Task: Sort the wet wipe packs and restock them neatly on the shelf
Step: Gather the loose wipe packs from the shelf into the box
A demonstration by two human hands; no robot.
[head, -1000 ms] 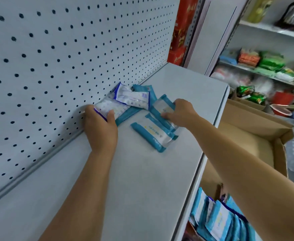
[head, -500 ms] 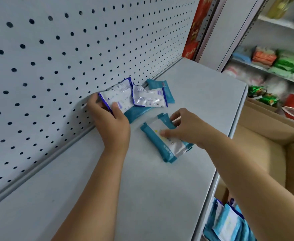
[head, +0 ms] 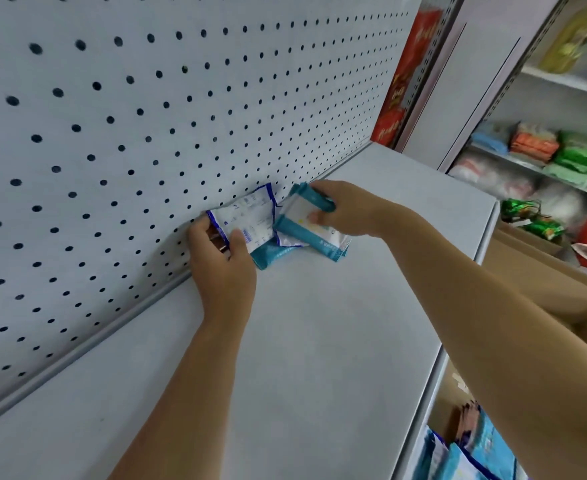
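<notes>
Grey shelf (head: 320,341), mid-frame against the pegboard (head: 146,116): left hand (head: 222,271) grip curled round a white-and-blue wipe pack (head: 247,216) leaning on the board. Right hand (head: 347,213) grip pinches a tilted teal wipe pack (head: 299,213) touching it. Another teal pack (head: 271,252) lies flat beneath.

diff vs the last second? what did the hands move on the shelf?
The right hand gripped the teal pack that lay apart mid-shelf and carried it back toward the pegboard; it is now tilted up beside the blue-edged pack. Unchanged: the left hand still holds the blue-edged pack at the pegboard, and other teal packs lie beneath on the shelf.
</notes>
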